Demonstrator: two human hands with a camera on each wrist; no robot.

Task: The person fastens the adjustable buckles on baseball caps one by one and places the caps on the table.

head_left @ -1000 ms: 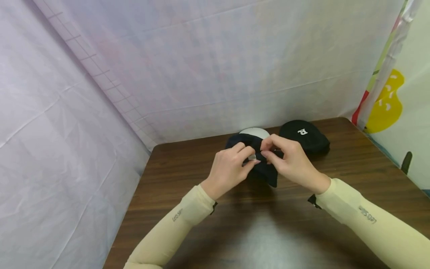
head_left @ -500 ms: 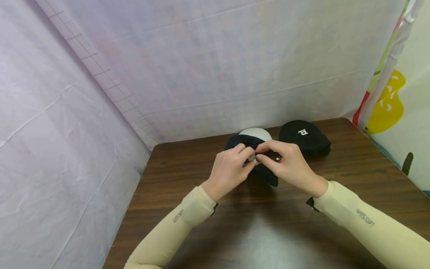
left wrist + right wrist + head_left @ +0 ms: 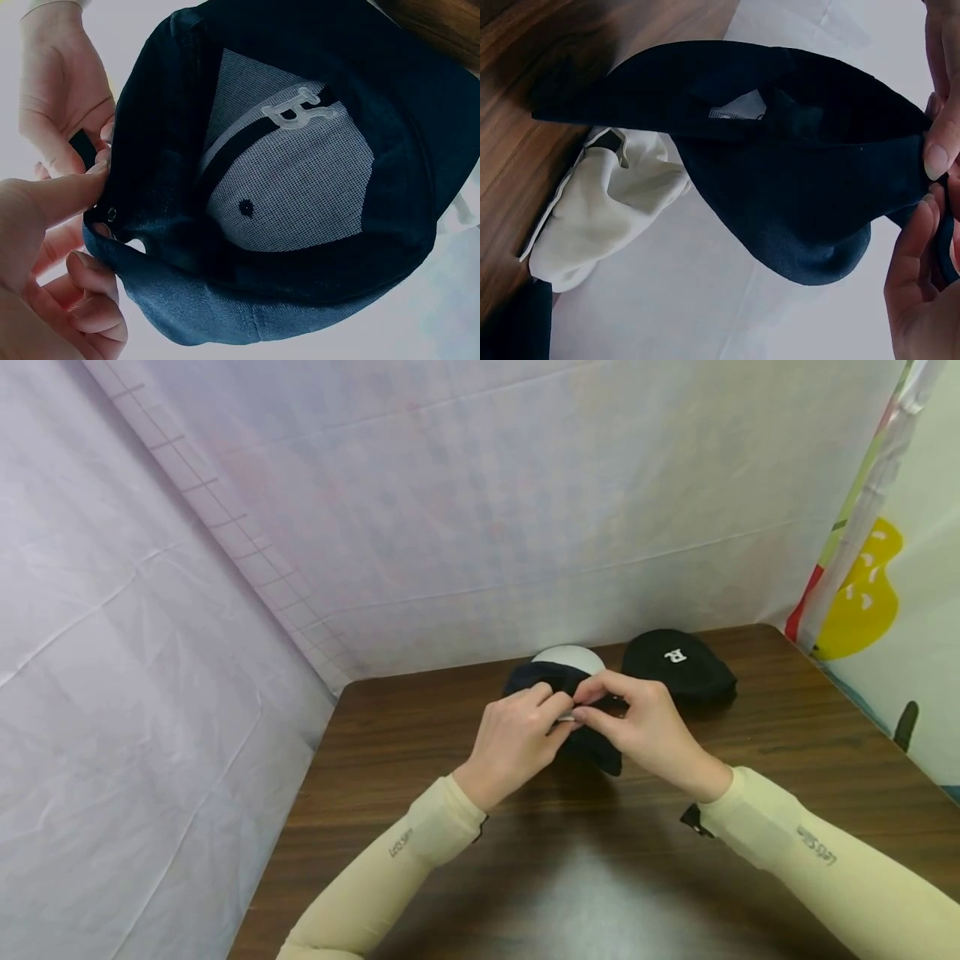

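Note:
A navy baseball cap (image 3: 315, 277) hangs above the table with its hollow side showing in the left wrist view, where a mesh lining and a pale letter can be seen. My left hand (image 3: 512, 739) pinches the back edge of the cap beside the opening. Opposite it, my right hand (image 3: 651, 727) pinches the cap's dark strap (image 3: 84, 148) between thumb and fingers. Both sets of fingertips meet at the strap. A small round metal piece (image 3: 112, 214) shows at the band near the left fingers. In the head view the fingers cover most of the strap.
A white cap (image 3: 568, 656) stands on the brown table (image 3: 390, 718) behind the navy cap. To its right lies a black cap (image 3: 667, 672) with a white letter. White cloth (image 3: 450, 485) hangs behind the table and along its left.
My right hand has shifted slightly left, bringing its fingertips against the left hand's. Less of the pale piece between the fingers shows now. The left hand has barely moved.

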